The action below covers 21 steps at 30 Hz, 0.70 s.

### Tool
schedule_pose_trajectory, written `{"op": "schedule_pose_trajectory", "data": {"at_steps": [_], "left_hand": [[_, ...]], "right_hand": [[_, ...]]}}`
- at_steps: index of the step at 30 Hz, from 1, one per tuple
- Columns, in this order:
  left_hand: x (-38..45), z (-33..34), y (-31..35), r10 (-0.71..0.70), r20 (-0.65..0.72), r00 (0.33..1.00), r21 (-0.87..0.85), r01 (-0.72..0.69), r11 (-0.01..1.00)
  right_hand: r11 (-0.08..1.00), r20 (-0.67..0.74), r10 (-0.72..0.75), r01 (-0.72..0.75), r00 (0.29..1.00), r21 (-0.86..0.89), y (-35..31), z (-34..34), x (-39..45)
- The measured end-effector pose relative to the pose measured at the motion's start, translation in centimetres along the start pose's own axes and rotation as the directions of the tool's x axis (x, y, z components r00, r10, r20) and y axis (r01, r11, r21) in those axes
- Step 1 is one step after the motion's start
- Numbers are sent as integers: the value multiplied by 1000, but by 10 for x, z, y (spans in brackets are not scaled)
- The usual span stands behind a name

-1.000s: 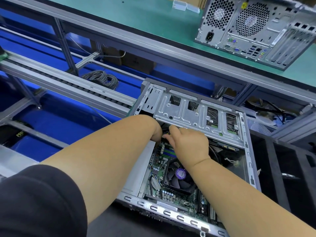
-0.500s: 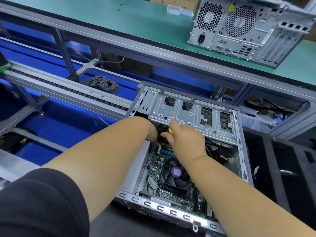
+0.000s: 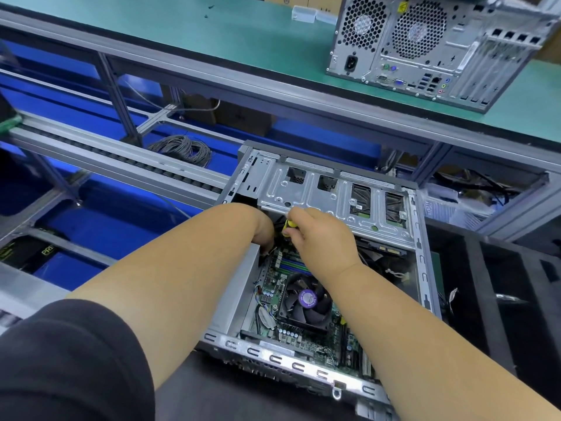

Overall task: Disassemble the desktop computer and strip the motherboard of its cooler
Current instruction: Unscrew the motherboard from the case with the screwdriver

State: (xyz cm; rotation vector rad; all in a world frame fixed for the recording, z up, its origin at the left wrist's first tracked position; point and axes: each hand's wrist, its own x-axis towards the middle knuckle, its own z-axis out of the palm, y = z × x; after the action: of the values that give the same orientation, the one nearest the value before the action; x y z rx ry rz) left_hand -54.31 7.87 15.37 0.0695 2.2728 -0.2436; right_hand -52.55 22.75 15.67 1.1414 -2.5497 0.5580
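An open desktop case (image 3: 264, 355) lies on its side in front of me. Inside it shows the green motherboard (image 3: 274, 276) with a black fan cooler (image 3: 305, 302) carrying a purple label. A silver drive cage (image 3: 328, 192) spans the far end of the case. My right hand (image 3: 321, 238) grips a yellow-and-black screwdriver handle (image 3: 288, 227) just under the cage's near edge. My left hand (image 3: 267, 235) reaches down into the case beside it; its fingers are mostly hidden behind the wrist.
A second closed tower (image 3: 437, 50) stands on the green bench top (image 3: 212, 34) at the back right. A coil of grey cable (image 3: 182, 148) lies beyond a roller rail (image 3: 121, 161). Black foam compartments (image 3: 501, 284) sit right of the case.
My right hand has lifted slightly, so the yellow screwdriver handle now shows. Both hands stay at the same spot under the drive cage.
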Motion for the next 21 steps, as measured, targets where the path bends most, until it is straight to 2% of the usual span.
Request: {"op": "schedule_pose_trajectory", "data": {"at_steps": [5,14,21], "left_hand": [[0,0,-3,-1,-27,1000,-16,1,1000],[0,-1,-2,32,42,999,50,-34,998],[3,2,-2,18,12,1000,36,-19,999]], "right_hand": [[999,-19,25,-24,1000,48,1,1,0],[997,-20,75,-75,997,-17,-8,1,1],[995,50,99,-100,994,2,-3,5,-4]]}}
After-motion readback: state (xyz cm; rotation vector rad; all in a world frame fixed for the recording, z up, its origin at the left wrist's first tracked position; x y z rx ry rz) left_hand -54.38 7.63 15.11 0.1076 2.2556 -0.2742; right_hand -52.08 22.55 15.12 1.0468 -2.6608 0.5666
